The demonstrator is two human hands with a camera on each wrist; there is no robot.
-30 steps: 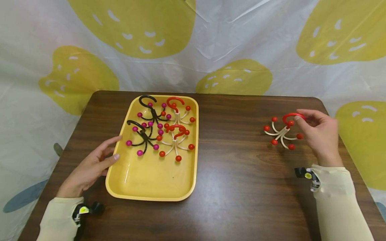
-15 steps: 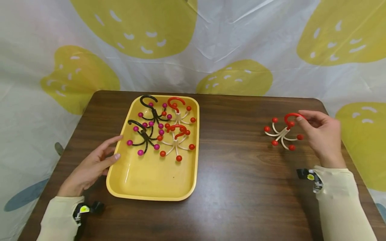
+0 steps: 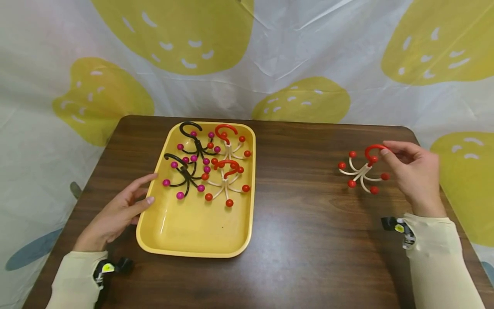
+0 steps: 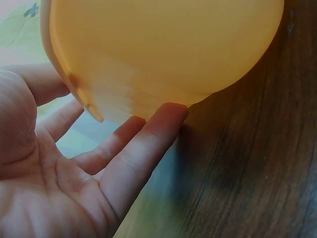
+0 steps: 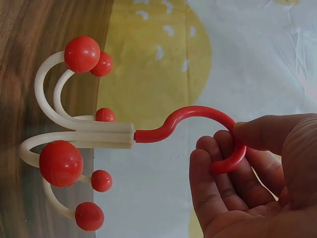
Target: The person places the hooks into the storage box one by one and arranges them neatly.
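In the head view, my right hand (image 3: 418, 174) pinches the red hook of an octopus-shaped hanger (image 3: 362, 170) between thumb and fingers, at the table's right side. The right wrist view shows its white stem and curved arms with red balls (image 5: 61, 163) on their ends. The left hand (image 3: 115, 214) touches the left side of a yellow tray (image 3: 193, 236), fingers mostly straight. From the left wrist, the fingertips lie against the tray's outer wall (image 4: 198, 44). Two black hangers with magenta balls (image 3: 186, 175) and two red-and-white hangers (image 3: 225, 184) fill the tray's far half.
The brown wooden table (image 3: 301, 240) carries the tray on its left side. Close behind its far edge hangs a white curtain (image 3: 301, 43) with yellow fruit prints. A dark wrist camera (image 3: 122, 266) sticks out beside the left sleeve.
Hardly anything differs: the right hand and its hanger shift very slightly right in the head view, while the whole view drifts a little. Both hands keep their hold and contact.
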